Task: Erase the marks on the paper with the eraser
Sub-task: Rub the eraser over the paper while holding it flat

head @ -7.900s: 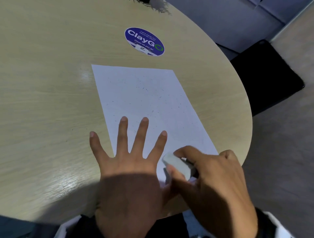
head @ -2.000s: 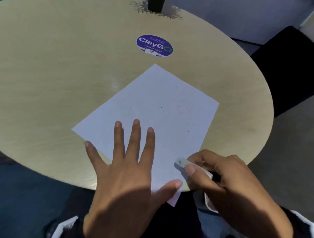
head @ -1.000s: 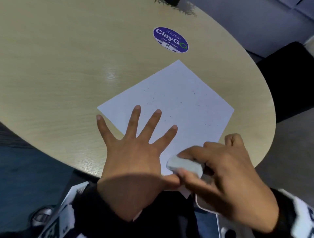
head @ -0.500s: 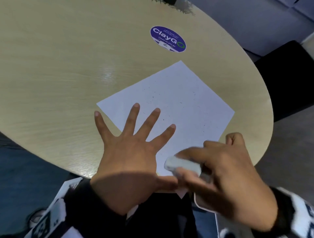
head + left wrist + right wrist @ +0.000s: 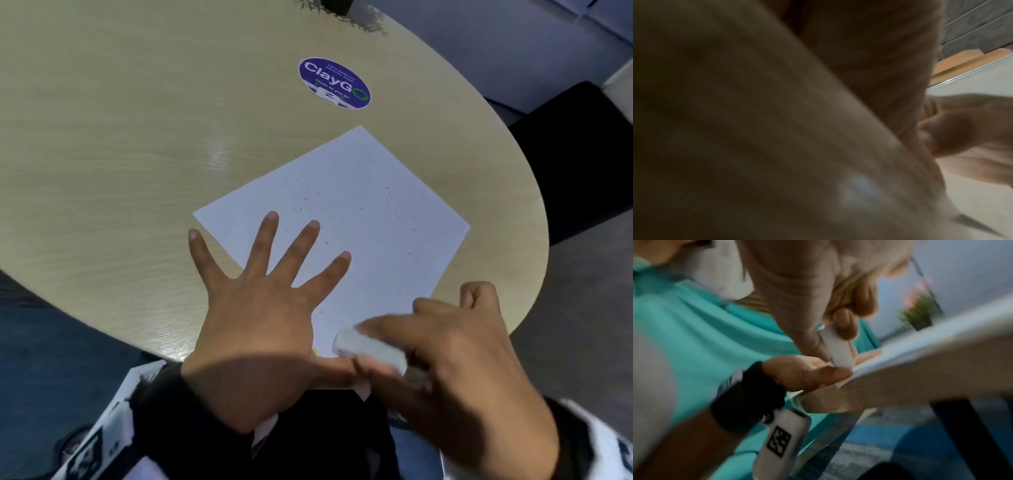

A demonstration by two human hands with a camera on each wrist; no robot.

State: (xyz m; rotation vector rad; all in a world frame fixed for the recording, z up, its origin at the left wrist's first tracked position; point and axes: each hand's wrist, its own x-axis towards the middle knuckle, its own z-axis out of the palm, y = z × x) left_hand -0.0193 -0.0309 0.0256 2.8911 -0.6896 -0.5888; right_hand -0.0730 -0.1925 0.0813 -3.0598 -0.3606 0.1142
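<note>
A white sheet of paper lies turned like a diamond on the round wooden table, sprinkled with small dark specks. Its near corner hangs over the table edge. My left hand lies flat on the sheet's near left part, fingers spread and straight. My right hand grips a white eraser between thumb and fingers, its tip on the paper near that corner, beside my left thumb. In the right wrist view the eraser stands on end at the paper's edge. The left wrist view is mostly a blurred palm.
A round blue "ClayGo" sticker sits on the table beyond the paper. A black chair seat stands off the table's right edge. A small potted plant is at the far side. Grey floor lies to the right.
Since about eight seconds ago the paper has been turned into a diamond. In the last second the right hand with the eraser has shifted only a little near the near corner; the left hand stays flat.
</note>
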